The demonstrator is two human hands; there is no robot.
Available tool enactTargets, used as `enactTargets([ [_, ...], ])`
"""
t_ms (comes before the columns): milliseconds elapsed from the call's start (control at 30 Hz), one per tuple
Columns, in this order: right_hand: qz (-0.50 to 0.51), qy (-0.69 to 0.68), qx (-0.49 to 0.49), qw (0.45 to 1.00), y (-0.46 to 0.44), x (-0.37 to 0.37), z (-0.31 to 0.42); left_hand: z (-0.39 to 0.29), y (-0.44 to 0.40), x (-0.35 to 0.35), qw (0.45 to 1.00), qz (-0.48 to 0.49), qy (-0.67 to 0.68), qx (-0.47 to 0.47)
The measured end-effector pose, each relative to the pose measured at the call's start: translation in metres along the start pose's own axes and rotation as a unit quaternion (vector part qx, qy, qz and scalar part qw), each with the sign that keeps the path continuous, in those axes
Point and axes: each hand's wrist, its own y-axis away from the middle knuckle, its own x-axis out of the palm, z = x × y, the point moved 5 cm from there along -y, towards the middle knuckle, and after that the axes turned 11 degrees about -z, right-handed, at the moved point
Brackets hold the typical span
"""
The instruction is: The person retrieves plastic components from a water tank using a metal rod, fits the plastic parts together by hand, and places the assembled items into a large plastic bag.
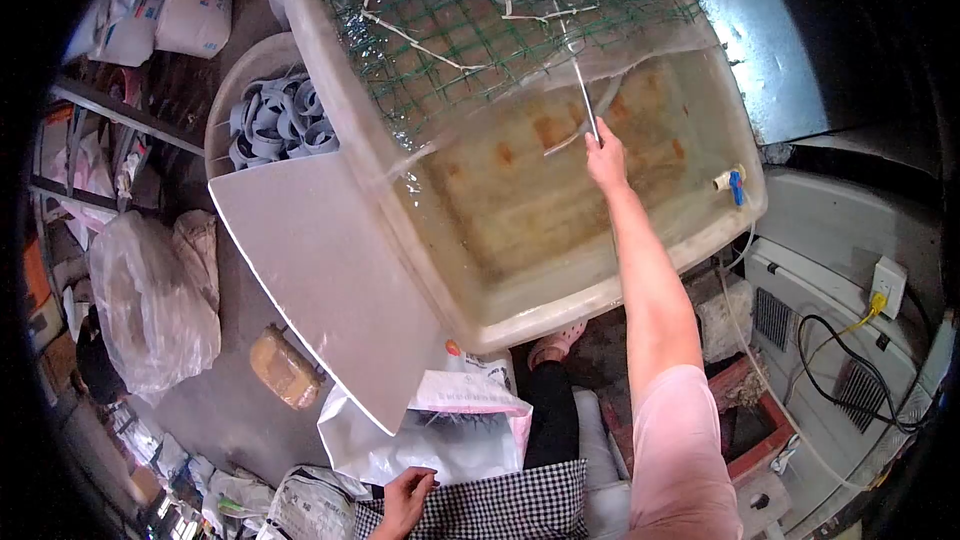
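My right hand (606, 158) stretches out over a large pale plastic tub (590, 297) of shallow, murky water. It is closed around the end of a thin metal rod (583, 85), whose far part reaches over the green wire mesh (450, 55). Whether the rod's tip touches the mesh or something in the water, I cannot tell. Down by my lap, my left hand (404, 502) has its fingers curled together, and nothing shows in them. It is near an open white sack (500, 440) and a checked cloth (500, 505).
A grey board (320, 250) leans between the tub and a round bin of grey ring-shaped parts (280, 118). On the tub's right wall sits a blue-handled valve (737, 186). A tape-like brown roll (285, 367) and a clear plastic bag (150, 310) lie at left.
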Motion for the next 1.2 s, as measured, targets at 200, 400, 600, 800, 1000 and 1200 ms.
enactTargets([
  [200, -0.004, 0.083, -0.062, 0.995, 0.069, -0.076, 0.027, -0.018, 0.005, 0.005, 1.000, 0.006, -0.002, 0.021],
  [400, 0.021, 0.215, -0.013, 0.976, 0.222, -0.221, 0.021, -0.019, 0.014, 0.001, 0.998, 0.049, -0.009, 0.049],
  [600, 0.065, 0.216, 0.031, 0.974, 0.234, -0.220, 0.015, -0.028, 0.026, 0.001, 0.993, 0.058, -0.055, 0.083],
  [800, 0.007, 0.164, 0.017, 0.986, 0.161, -0.132, 0.024, -0.013, 0.025, -0.003, 0.997, 0.032, -0.029, 0.065],
  [1000, -0.003, 0.110, -0.079, 0.991, 0.076, -0.058, 0.062, 0.002, 0.021, -0.009, 0.999, 0.003, -0.020, 0.028],
  [1200, 0.008, 0.026, -0.115, 0.993, 0.070, -0.040, 0.063, -0.006, 0.021, -0.011, 0.999, 0.005, -0.010, 0.046],
])
